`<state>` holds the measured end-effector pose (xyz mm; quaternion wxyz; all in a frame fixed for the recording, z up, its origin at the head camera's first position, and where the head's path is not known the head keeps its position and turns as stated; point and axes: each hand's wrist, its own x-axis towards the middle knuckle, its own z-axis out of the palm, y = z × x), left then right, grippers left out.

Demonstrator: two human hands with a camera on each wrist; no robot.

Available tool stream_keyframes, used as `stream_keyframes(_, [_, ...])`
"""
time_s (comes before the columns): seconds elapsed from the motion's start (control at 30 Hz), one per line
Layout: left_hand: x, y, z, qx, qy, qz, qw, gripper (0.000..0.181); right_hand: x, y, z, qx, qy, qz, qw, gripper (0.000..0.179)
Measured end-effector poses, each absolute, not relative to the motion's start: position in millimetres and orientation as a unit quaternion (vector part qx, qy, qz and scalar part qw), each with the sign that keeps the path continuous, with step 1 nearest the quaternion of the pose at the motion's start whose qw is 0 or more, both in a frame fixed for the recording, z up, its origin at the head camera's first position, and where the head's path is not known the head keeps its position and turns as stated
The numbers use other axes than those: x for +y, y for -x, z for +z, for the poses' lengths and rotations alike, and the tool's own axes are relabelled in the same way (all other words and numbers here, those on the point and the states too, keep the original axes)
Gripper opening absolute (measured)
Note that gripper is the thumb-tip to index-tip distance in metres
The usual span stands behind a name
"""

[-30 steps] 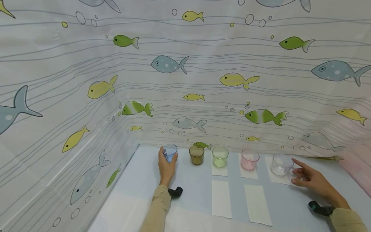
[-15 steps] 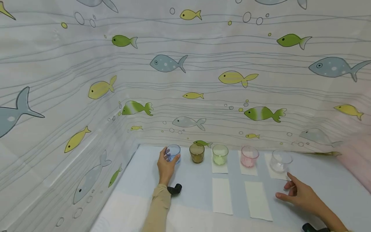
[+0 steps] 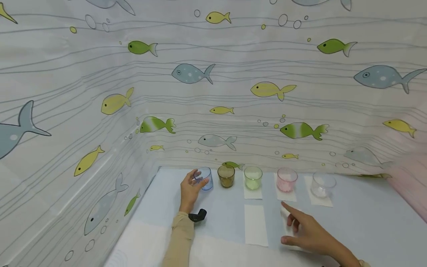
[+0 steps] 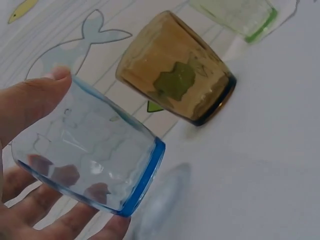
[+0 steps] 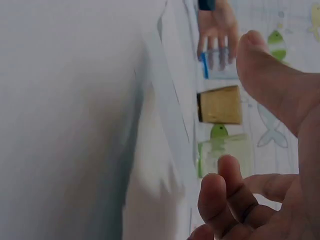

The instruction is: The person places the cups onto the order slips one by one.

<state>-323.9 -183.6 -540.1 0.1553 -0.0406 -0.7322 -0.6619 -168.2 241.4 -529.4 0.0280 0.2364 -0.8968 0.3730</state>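
Note:
At the left end of a row of glasses, my left hand (image 3: 189, 193) holds a blue glass tumbler (image 3: 207, 182), thumb on the near side and fingers behind. In the left wrist view a shadow lies on the table beside the blue tumbler's base (image 4: 145, 180). Close to its right stands an amber tumbler (image 3: 226, 178). My right hand (image 3: 308, 233) is over a white paper strip (image 3: 285, 214) and holds nothing. Its index finger points forward and the other fingers bend loosely. Much of that strip is hidden by the hand.
Further right stand a green tumbler (image 3: 253, 180), a pink one (image 3: 286, 181) and a clear one (image 3: 322, 186), each on a paper strip. Another paper strip (image 3: 255, 224) lies before the green tumbler. A fish-patterned curtain (image 3: 233, 92) rises behind the table (image 3: 223, 215).
My left hand has shifted the blue tumbler right, nearer the amber one. My right hand has left the clear tumbler and moved left and nearer, over a paper strip.

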Motion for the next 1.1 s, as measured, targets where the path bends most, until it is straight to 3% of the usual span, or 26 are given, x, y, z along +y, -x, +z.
stream_keyframes(0.23, [-186.4, 316.8, -515.1, -0.715, 0.089, -0.681, 0.130, 0.073, 207.1, 176.8, -535.7, -0.903, -0.299, 0.298, 0.082, 0.110])
stream_keyframes(0.67, [-165.4, 298.6, -469.1, -0.676, 0.231, -0.698, 0.039, 0.071, 205.7, 191.2, -536.7, -0.915, -0.287, 0.283, 0.000, 0.107])
stream_keyframes(1.1, [-139.4, 270.8, -443.7, -0.661, 0.276, -0.698, -0.012, 0.076, 191.2, 192.7, -535.6, -0.948, -0.232, 0.214, -0.029, 0.102])
